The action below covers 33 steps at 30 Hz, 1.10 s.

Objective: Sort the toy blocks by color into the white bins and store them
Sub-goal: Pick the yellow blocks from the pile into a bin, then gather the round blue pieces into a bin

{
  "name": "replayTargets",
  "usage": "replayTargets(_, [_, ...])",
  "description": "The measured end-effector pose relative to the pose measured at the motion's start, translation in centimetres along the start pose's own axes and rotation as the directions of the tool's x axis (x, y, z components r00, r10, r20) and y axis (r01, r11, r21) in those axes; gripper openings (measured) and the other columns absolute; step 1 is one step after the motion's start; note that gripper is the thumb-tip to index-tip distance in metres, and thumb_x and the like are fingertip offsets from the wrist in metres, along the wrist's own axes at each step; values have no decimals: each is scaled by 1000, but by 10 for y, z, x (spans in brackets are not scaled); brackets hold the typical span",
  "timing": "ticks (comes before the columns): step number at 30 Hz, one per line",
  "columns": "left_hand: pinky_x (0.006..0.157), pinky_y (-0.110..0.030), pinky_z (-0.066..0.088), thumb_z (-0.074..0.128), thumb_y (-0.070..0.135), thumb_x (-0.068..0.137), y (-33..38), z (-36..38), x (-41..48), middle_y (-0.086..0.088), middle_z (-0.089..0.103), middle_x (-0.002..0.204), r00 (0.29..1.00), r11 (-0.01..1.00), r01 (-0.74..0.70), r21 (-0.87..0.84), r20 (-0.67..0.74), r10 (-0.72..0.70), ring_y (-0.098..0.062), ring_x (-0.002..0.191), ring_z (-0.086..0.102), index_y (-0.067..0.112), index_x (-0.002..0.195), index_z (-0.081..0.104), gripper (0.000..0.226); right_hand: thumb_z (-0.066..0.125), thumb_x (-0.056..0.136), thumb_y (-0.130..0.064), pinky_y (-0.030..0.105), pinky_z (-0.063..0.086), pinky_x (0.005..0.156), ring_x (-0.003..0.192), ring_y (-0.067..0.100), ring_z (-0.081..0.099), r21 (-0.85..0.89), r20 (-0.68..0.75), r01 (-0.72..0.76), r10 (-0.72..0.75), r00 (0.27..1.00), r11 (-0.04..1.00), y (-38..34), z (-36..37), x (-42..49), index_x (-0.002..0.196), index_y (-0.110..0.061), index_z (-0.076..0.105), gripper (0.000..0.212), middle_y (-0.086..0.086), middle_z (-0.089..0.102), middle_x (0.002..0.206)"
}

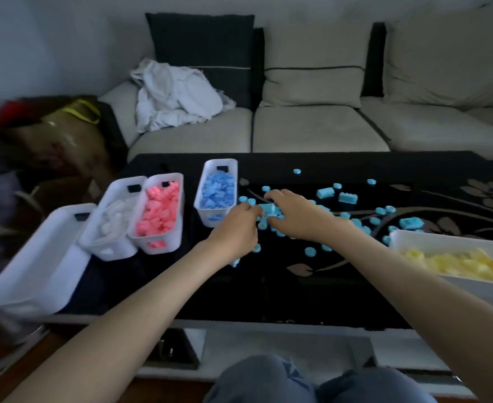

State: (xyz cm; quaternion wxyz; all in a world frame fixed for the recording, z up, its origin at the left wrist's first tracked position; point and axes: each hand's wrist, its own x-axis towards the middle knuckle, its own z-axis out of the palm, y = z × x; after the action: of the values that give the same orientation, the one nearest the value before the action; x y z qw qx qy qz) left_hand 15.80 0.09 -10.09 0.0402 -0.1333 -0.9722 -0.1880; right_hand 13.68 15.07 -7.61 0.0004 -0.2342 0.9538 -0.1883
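Head view, contents as they stand. One black glass surface (268,286) with a pale flower pattern, in front of a beige sofa (321,126) that carries a heap of white cloth (175,97). Five white bins on the surface: an empty bin (35,266) at the near left corner; next to it a bin of white blocks (114,216); touching that, a bin of pink blocks (159,213); a little apart to the right, a bin of blue blocks (217,193); and at the right edge a wider bin of yellow blocks (457,263), only partly in frame. Loose cyan blocks (347,197), both round studs and rectangular bricks, lie scattered across the middle of the surface between the blue bin and the yellow bin, thickest under the hands. Left hand (236,228): just beside the near end of the blue bin, fingers curled inward over the cyan pile; grip partly closed, though I cannot tell whether it has hold of a piece. Right hand (294,213): palm down over the same pile, fingers spread and bent, thumb and forefinger pinched on a cyan brick (268,209) lying between the two hands. Both forearms bare. The person's knees (312,385), in grey-blue cloth, show at the bottom edge.
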Motion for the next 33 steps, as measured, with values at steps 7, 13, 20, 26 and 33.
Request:
replayTargets(7, [92, -34, 39, 52, 2, 82, -71, -42, -43, -15, 46, 127, 921, 954, 276, 120, -317, -227, -30, 118, 42, 6, 123, 50, 41, 52, 90, -23, 36, 40, 93, 119, 29, 48, 72, 20, 102, -104, 994, 992, -81, 42, 35, 133, -10, 39, 47, 11, 46, 131])
replayTargets(13, [95, -35, 37, 61, 17, 82, -138, -75, -85, -18, 41, 130, 712, 712, 672, 203, -442, -546, -31, 119, 39, 4, 125, 37, 51, 51, 90, -21, 40, 44, 95, 120, 24, 44, 91, 83, 187, -195, 977, 978, -131, 75, 56, 135, -12, 36, 48, 7, 44, 130])
replayTargets(20, [85, -37, 45, 50, 10, 92, -181, -91, -118, -18, 49, 128, 593, 583, 805, 107, -163, -789, -32, 112, 53, 3, 139, 34, 50, 48, 90, -18, 34, 39, 93, 120, 26, 39, -23, 105, 223, -219, 970, 975, -158, 97, 68, 128, -8, 43, 40, 11, 44, 130])
replayTargets(26, [70, -27, 43, 46, 7, 96, -178, -108, -118, -13, 59, 97, 565, 552, 825, 120, -191, -803, -25, 87, 57, -2, 118, 56, 26, 56, 88, -28, 40, 47, 88, 117, 29, 44, 69, 22, 75, -76, 997, 995, -153, 98, 68, 139, -14, 28, 59, 11, 40, 126])
replayTargets(33, [87, -33, 45, 54, 12, 93, -118, -126, -85, -17, 57, 118, 724, 689, 677, 261, -408, -556, -30, 110, 55, -1, 118, 51, 28, 54, 91, -42, 33, 40, 92, 122, 21, 42, 169, -76, 139, -128, 989, 976, -142, 78, 65, 141, -15, 31, 61, 6, 44, 131])
